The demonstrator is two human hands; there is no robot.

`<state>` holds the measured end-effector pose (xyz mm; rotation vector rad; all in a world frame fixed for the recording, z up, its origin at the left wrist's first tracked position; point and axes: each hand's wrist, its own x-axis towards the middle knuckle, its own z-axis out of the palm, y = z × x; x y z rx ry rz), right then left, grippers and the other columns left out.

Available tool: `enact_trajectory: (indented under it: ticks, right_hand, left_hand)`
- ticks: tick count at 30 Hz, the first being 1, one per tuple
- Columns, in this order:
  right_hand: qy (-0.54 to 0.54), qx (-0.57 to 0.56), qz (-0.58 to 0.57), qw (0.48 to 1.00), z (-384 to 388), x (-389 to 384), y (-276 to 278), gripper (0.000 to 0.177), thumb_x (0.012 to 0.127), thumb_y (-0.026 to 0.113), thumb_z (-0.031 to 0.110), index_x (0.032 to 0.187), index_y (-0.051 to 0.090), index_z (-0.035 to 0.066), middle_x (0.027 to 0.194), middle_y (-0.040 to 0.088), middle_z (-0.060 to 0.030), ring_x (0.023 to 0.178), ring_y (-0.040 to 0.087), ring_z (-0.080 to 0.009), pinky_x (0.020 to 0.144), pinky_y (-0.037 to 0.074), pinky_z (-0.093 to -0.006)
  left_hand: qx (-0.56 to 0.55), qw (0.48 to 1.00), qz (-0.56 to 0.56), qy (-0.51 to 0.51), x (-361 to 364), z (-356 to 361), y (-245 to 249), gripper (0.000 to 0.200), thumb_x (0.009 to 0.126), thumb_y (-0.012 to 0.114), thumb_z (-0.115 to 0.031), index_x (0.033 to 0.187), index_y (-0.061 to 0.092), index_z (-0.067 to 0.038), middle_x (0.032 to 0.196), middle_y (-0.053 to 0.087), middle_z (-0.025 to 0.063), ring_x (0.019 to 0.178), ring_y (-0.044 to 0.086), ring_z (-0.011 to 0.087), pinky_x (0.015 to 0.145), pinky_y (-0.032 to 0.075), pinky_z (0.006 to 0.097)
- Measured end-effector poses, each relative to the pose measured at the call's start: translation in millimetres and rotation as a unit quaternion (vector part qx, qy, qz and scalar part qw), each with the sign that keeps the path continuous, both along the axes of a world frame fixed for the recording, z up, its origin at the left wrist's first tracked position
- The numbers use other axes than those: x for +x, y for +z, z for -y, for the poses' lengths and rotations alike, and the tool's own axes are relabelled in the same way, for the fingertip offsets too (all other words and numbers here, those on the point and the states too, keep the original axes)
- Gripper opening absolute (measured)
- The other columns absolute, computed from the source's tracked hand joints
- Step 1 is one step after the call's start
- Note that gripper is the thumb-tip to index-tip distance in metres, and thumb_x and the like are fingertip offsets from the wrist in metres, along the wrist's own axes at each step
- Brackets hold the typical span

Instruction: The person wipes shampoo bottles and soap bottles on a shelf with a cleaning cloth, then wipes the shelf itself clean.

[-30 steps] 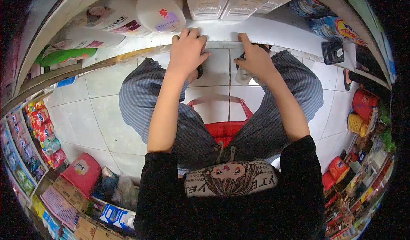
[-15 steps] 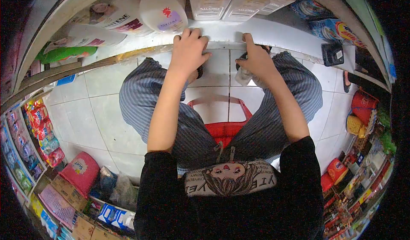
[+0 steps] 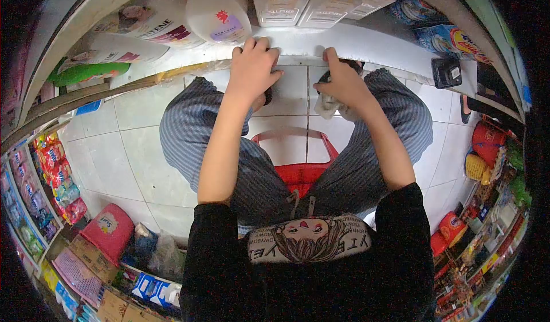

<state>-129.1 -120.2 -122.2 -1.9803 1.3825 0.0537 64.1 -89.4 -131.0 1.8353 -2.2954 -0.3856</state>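
My left hand (image 3: 252,67) rests on the edge of a white shelf (image 3: 295,42), fingers spread and holding nothing. Just behind its fingertips stands a white bottle (image 3: 220,10) with a red emblem and a purple label. My right hand (image 3: 346,81) is at the same shelf edge, its index finger stretched onto the surface. A crumpled whitish cloth (image 3: 327,105) hangs beneath this hand, apparently gripped by the curled fingers, which are mostly hidden. White boxes (image 3: 282,4) stand on the shelf between and behind the hands.
White Pantene bottles (image 3: 152,24) and a green pack (image 3: 94,73) are at the shelf's left. Blue packets (image 3: 450,40) and a black tray (image 3: 446,73) are at its right. A red plastic stool (image 3: 298,173) is beneath me. A pink Surf bucket (image 3: 107,230) stands behind left.
My right hand has shifted very slightly to the left, and the cloth under it has swung a little. My left hand stays in place.
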Motion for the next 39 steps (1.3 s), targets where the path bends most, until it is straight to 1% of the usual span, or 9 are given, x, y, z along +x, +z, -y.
enact_trajectory:
  ticks: [15, 18, 22, 24, 30, 32, 34, 36, 39]
  right_hand:
    - [0.035, 0.041, 0.013, 0.998, -8, 8, 6, 0.065, 0.058, 0.064, 0.02, 0.109, 0.027, 0.004, 0.077, 0.052, -0.024, 0.076, 0.053, -0.0365, 0.066, 0.039, -0.0385]
    - [0.172, 0.125, 0.034, 0.977, -25, 2, -19, 0.066, 0.056, 0.066, 0.026, 0.108, 0.032, 0.002, 0.08, 0.051, -0.0241, 0.076, 0.052, -0.034, 0.066, 0.04, -0.0374]
    - [0.262, 0.157, 0.028, 0.952, -23, 12, 4, 0.048, 0.057, 0.066, 0.031, 0.089, 0.047, 0.001, 0.075, 0.053, -0.0178, 0.071, 0.052, -0.0304, 0.064, 0.04, -0.0359]
    - [0.266, 0.066, 0.095, 0.957, -23, 7, -9, 0.04, 0.058, 0.067, 0.029, 0.081, 0.05, 0.001, 0.068, 0.052, -0.0148, 0.066, 0.051, -0.0237, 0.061, 0.04, -0.0318]
    - [0.154, 0.043, 0.278, 0.947, -13, 26, 37, 0.026, 0.063, 0.064, 0.02, 0.069, 0.049, 0.0, 0.064, 0.05, -0.0102, 0.059, 0.047, -0.0177, 0.058, 0.039, -0.0271]
    - [0.142, -0.084, 0.317, 0.934, -23, 41, 94, 0.021, 0.066, 0.062, 0.015, 0.068, 0.048, -0.001, 0.063, 0.049, -0.0084, 0.058, 0.046, -0.0157, 0.058, 0.038, -0.0263]
    - [0.149, -0.153, 0.33, 0.919, -28, 54, 137, 0.021, 0.064, 0.064, 0.013, 0.068, 0.049, 0.0, 0.063, 0.049, -0.0085, 0.058, 0.047, -0.018, 0.056, 0.038, -0.0277]
    - [0.168, -0.398, 0.411, 0.803, -26, 69, 173, 0.02, 0.06, 0.066, 0.01, 0.067, 0.049, 0.001, 0.063, 0.049, -0.0082, 0.058, 0.047, -0.0208, 0.053, 0.038, -0.0286]
    - [0.161, -0.561, 0.457, 0.671, -28, 111, 223, 0.023, 0.057, 0.068, 0.009, 0.069, 0.049, 0.004, 0.064, 0.049, -0.0074, 0.056, 0.047, -0.0228, 0.05, 0.037, -0.0299]
  left_hand:
    - [-0.01, 1.0, -0.001, 0.005, -1, -2, -2, 0.028, 0.057, 0.064, -0.029, 0.075, 0.054, -0.01, 0.088, 0.047, 0.0052, 0.09, 0.042, 0.024, 0.07, 0.036, 0.0393]
    - [-0.005, 1.0, 0.012, 0.007, -1, -3, 3, 0.031, 0.056, 0.064, -0.029, 0.079, 0.055, -0.01, 0.095, 0.047, 0.0068, 0.093, 0.042, 0.0251, 0.072, 0.037, 0.0407]
    - [0.002, 1.0, 0.028, 0.003, -2, -5, -4, 0.033, 0.056, 0.064, -0.03, 0.081, 0.056, -0.01, 0.091, 0.047, 0.0074, 0.094, 0.041, 0.0238, 0.071, 0.036, 0.0402]
    - [-0.006, 1.0, 0.015, 0.004, 0, -10, -4, 0.032, 0.058, 0.063, -0.03, 0.081, 0.056, -0.01, 0.089, 0.047, 0.0075, 0.094, 0.041, 0.0245, 0.071, 0.036, 0.0397]
    - [-0.059, 0.987, -0.148, 0.028, 18, -21, 20, 0.027, 0.063, 0.06, -0.026, 0.082, 0.053, -0.008, 0.087, 0.047, 0.0081, 0.087, 0.045, 0.0247, 0.071, 0.036, 0.038]
    - [-0.185, 0.93, -0.318, 0.015, 26, -25, 43, 0.024, 0.065, 0.058, -0.022, 0.083, 0.051, -0.007, 0.089, 0.048, 0.0083, 0.086, 0.046, 0.0245, 0.074, 0.035, 0.0393]
    - [-0.263, 0.909, -0.321, 0.04, 31, -36, 74, 0.019, 0.067, 0.056, -0.015, 0.082, 0.05, -0.006, 0.091, 0.047, 0.0096, 0.089, 0.045, 0.0263, 0.077, 0.033, 0.0408]
    - [-0.431, 0.851, -0.284, 0.095, 47, -40, 90, 0.024, 0.066, 0.054, -0.011, 0.089, 0.049, -0.006, 0.093, 0.047, 0.0113, 0.092, 0.043, 0.0291, 0.079, 0.031, 0.0419]
    - [-0.589, 0.762, -0.228, 0.142, 77, -29, 123, 0.04, 0.063, 0.054, -0.011, 0.101, 0.043, -0.004, 0.102, 0.044, 0.0121, 0.102, 0.037, 0.0313, 0.084, 0.028, 0.0415]
